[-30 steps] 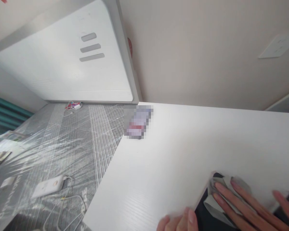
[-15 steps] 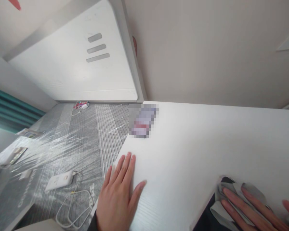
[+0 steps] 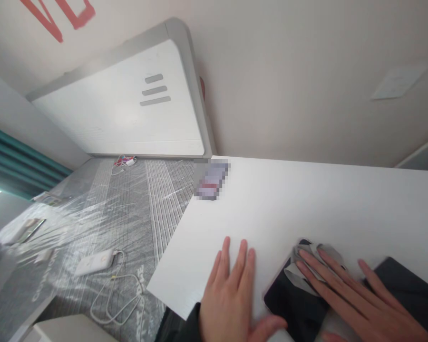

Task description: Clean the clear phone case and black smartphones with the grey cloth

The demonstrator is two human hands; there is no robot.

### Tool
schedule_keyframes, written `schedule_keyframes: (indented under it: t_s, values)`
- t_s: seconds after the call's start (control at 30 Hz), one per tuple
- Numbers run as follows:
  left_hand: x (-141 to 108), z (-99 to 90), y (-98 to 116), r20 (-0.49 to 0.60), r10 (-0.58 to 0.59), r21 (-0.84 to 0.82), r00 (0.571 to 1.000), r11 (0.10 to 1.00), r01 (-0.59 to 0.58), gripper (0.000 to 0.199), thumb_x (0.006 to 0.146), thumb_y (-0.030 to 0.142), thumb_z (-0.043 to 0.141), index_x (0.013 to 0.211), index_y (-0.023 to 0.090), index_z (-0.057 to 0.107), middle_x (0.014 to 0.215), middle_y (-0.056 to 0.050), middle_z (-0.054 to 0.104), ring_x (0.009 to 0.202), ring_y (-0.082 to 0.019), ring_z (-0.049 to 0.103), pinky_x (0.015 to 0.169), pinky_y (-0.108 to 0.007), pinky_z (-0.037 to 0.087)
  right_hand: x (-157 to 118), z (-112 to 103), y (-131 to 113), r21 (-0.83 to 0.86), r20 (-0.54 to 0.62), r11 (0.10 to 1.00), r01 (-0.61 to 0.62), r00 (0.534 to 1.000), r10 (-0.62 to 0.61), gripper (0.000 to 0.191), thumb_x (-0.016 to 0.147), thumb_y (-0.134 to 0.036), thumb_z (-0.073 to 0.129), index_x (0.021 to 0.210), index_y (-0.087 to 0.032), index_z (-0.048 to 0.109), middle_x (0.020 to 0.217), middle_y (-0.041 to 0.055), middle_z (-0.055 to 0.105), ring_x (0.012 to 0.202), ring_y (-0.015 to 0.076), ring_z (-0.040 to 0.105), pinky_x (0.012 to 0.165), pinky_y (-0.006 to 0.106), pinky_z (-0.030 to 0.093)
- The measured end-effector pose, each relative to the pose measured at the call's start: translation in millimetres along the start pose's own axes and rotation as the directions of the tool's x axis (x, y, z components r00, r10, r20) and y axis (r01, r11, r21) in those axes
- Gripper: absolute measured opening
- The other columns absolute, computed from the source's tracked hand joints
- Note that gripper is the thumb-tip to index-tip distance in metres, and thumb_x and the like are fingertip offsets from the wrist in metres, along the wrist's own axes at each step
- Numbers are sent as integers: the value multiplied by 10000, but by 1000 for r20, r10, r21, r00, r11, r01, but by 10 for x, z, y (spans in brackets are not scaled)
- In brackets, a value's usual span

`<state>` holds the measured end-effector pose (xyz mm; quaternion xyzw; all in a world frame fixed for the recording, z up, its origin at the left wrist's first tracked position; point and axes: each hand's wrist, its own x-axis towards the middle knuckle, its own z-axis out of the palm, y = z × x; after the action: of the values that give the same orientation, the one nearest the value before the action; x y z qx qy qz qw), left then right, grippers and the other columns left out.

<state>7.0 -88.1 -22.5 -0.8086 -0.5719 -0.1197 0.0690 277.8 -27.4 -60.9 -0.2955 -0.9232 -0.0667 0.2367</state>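
Note:
My left hand [image 3: 231, 294] lies flat on the white tabletop [image 3: 271, 204], fingers spread, with nothing in it. To its right, a dark phone-like device [image 3: 292, 301] with a pale edge rests on the table. A grey cloth [image 3: 299, 273] is bunched on top of the device's upper part. The fingers of my right hand [image 3: 356, 294] are stretched out and press the cloth onto the dark surface. A black flat item [image 3: 403, 289] shows beyond my right hand, partly covered by it.
A pixelated item [image 3: 212, 180] sits at the table's far left corner. Left of the table, a plastic-covered mattress [image 3: 121, 223] holds a white power bank [image 3: 94, 263] with a cable. A white headboard [image 3: 121, 109] and a wall stand behind. A pale box [image 3: 71, 330] is at bottom left.
The view has shifted. My left hand has moved right, away from the table's left edge and closer to the device. More of the device and the black item beside my right hand now show.

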Motion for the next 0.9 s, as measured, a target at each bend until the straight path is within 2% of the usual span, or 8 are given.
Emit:
schedule_keyframes:
  t_s: [0.1, 0.23, 0.4, 0.57, 0.63, 0.73, 0.77, 0.9]
  values:
    - [10, 81, 249, -83, -31, -70, 996, 997, 25, 1217, 786, 865, 488, 1599, 31, 134, 1484, -220, 533, 1410, -426, 447, 1034, -528, 494, 161, -105, -162, -71, -10, 996, -50, 999, 49, 685, 1013, -526, 398, 1599, -187, 292, 1500, 66, 541, 1377, 317, 497, 1221, 508, 198]
    - [-30, 188, 461, -145, -173, -183, 974, 972, 145, 913, 910, 536, 615, 1593, 101, 194, 1307, -165, 671, 1186, -316, 636, 1017, -449, 508, 237, -85, -297, -129, 33, 980, -151, 987, 156, 737, 1012, -617, 375, 1599, -184, 274, 1567, 85, 443, 1393, 349, 475, 1108, 567, 355]
    - [-37, 285, 546, -252, -213, -198, 944, 966, 165, 911, 867, 440, 666, 1583, 126, 199, 1339, -145, 647, 1134, -317, 636, 1039, -512, 473, 243, -125, -465, -70, 159, 964, -255, 952, 263, 712, 1003, -624, 417, 1546, -163, 402, 1595, 125, 376, 1449, 382, 403, 1129, 615, 372]
    - [-19, 296, 533, -259, -226, -271, 939, 950, 154, 893, 773, 151, 615, 1567, 137, 207, 1336, -142, 641, 1089, -275, 638, 970, -438, 506, 387, -400, -590, 279, 379, 956, -90, 925, -23, 597, 1031, -571, 412, 1546, -269, 398, 1605, 43, 368, 1484, 288, 370, 1211, 584, 315]
    - [-14, 281, 515, -237, -233, -282, 943, 945, 163, 900, 768, 162, 648, 1556, 131, 213, 1310, -140, 651, 1072, -275, 637, 908, -417, 523, 480, -446, -479, 287, 418, 950, -121, 909, -11, 522, 1051, -525, 398, 1521, -301, 436, 1592, 33, 394, 1471, 278, 395, 1211, 617, 290]
    - [-16, 267, 490, -210, -242, -265, 947, 947, 182, 905, 798, 267, 712, 1545, 122, 220, 1249, -132, 674, 1066, -293, 630, 877, -423, 520, 564, -393, -325, 97, 385, 956, -277, 896, 221, 506, 1046, -425, 456, 1503, -206, 474, 1579, 104, 398, 1468, 325, 387, 1189, 655, 300]
    - [-19, 267, 484, -208, -247, -263, 946, 946, 189, 906, 810, 286, 714, 1547, 120, 214, 1216, -124, 685, 1059, -293, 630, 873, -421, 517, 556, -351, -330, 62, 361, 956, -287, 899, 246, 502, 1036, -389, 481, 1491, -178, 490, 1576, 114, 401, 1465, 331, 392, 1186, 637, 327]
    - [-40, 289, 456, -227, -258, -241, 939, 949, 203, 878, 851, 293, 692, 1561, 147, 197, 1198, -102, 683, 1033, -281, 624, 869, -411, 510, 327, -193, -581, 67, 182, 983, -173, 971, 159, 440, 1009, -257, 509, 1433, -154, 562, 1517, 88, 503, 1385, 288, 515, 1133, 463, 487]
